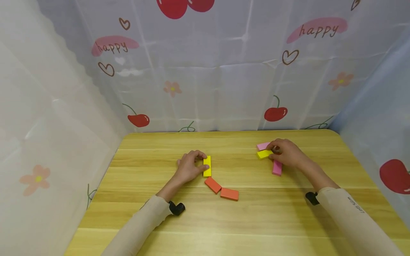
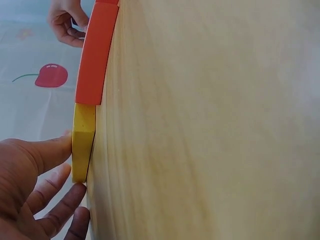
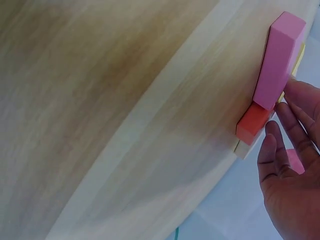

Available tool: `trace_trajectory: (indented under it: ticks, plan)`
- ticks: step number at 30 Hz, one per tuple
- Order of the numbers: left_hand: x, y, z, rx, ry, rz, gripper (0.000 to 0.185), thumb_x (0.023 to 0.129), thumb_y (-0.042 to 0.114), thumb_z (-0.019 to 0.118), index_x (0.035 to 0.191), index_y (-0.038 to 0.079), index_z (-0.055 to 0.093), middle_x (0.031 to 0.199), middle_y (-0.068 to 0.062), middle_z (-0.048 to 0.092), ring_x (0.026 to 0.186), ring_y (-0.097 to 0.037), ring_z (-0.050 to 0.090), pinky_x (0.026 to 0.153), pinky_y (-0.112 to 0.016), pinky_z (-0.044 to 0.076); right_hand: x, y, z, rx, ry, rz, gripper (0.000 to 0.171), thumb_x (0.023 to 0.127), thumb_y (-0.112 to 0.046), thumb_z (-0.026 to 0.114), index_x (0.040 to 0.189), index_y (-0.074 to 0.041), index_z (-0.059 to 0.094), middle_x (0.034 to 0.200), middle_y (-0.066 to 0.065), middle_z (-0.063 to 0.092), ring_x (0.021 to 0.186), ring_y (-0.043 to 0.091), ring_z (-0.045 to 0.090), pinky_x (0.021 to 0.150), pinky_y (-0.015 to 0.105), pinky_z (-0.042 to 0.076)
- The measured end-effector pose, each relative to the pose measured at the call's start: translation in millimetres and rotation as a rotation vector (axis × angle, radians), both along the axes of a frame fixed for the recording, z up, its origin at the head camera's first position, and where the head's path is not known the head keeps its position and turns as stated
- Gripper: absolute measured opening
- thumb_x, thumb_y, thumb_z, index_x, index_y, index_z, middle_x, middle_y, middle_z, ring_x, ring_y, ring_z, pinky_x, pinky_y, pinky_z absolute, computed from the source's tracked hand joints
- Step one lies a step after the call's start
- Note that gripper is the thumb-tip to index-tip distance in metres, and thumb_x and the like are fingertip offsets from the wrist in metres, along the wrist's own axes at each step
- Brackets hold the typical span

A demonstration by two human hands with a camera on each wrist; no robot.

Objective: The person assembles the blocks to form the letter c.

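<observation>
Yellow and orange blocks lie on a wooden table (image 1: 256, 220) in the head view. The left hand (image 1: 189, 169) rests near the middle of the table, and its fingers (image 1: 205, 166) curl round a long yellow block (image 1: 207, 165) from the side, as if to keep it lined up. At 5 o'clock from that block lie two orange blocks, the near orange block (image 1: 213, 185) and the far orange block (image 1: 229, 194), set end to end like a bent row. Over at 3 o'clock the right hand (image 1: 286, 153) sits on a small pile. Its fingers pinch a short yellow block (image 1: 264, 154). A pink block (image 1: 262, 145) pokes out at 11 o'clock from the hand, and another pink block (image 1: 277, 168) sticks out at 6 o'clock. A cloth wall with cherries (image 1: 275, 113) stands behind the table.

The left wrist view looks along the table from low down. The long yellow block (image 2: 83, 142) lies flat, with its end just beside the near orange block (image 2: 96, 55). The left fingers (image 2: 47, 152) press on its side and are a little spread. The other hand (image 2: 67, 22) shows far off at 12 o'clock.

The right wrist view shows a pink block (image 3: 277, 60) lying on the table, with a red-orange block (image 3: 254, 124) and a pale block (image 3: 246, 148) just beside its end. The right fingers (image 3: 282, 152) are a little spread here. I cannot tell from this view what they pinch.
</observation>
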State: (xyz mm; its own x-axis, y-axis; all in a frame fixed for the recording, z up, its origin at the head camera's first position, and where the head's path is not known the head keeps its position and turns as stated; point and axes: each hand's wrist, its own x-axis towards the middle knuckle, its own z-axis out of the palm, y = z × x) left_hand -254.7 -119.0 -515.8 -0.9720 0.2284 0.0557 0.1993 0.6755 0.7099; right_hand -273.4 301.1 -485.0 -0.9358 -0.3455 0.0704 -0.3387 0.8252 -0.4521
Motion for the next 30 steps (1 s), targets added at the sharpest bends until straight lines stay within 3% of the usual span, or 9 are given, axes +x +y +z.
trace_trajectory:
  ticks: [30]
  plan:
    - [-1.6, -1, -1.9, 0.011, -0.004, -0.004, 0.030, 0.094, 0.032, 0.086, 0.120, 0.024, 0.074, 0.123, 0.000, 0.070, 0.115, -0.027, 0.059, 0.099, -0.055, 0.027, -8.9, -31, 3.2, -0.004, 0.024, 0.024, 0.027, 0.091, -0.009, 0.085, 0.117, -0.003, 0.078, 0.112, 0.017, 0.077, 0.100, 0.031, 0.069, 0.095, 0.054, 0.056]
